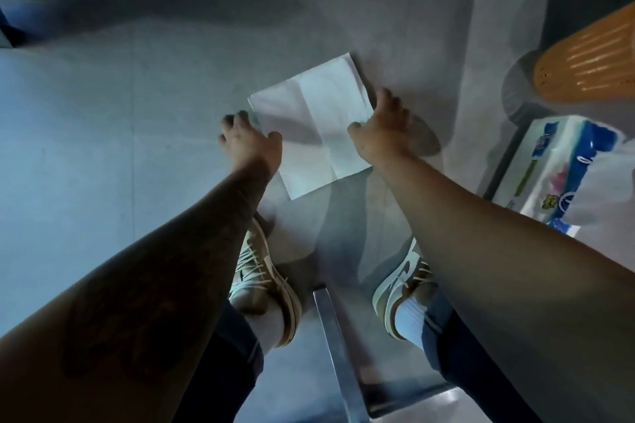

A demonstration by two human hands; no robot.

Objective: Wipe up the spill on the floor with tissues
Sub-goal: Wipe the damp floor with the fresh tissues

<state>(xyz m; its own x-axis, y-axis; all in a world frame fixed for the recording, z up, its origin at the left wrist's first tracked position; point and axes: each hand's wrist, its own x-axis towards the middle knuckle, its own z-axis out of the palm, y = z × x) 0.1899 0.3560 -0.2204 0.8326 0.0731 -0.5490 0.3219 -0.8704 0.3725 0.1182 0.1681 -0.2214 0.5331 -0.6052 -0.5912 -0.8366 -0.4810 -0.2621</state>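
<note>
Grey floor [103,148] in dim light runs under me. Nearest are my two tan sneakers [264,288], feet apart. Beyond them a white tissue [319,127] lies spread flat on the floor. My left hand [249,139] presses its left edge with fingers spread; my right hand [381,127], also spread, presses its right edge. Right of that sits a tissue pack [563,165], and farther off an orange basket [591,65].
</note>
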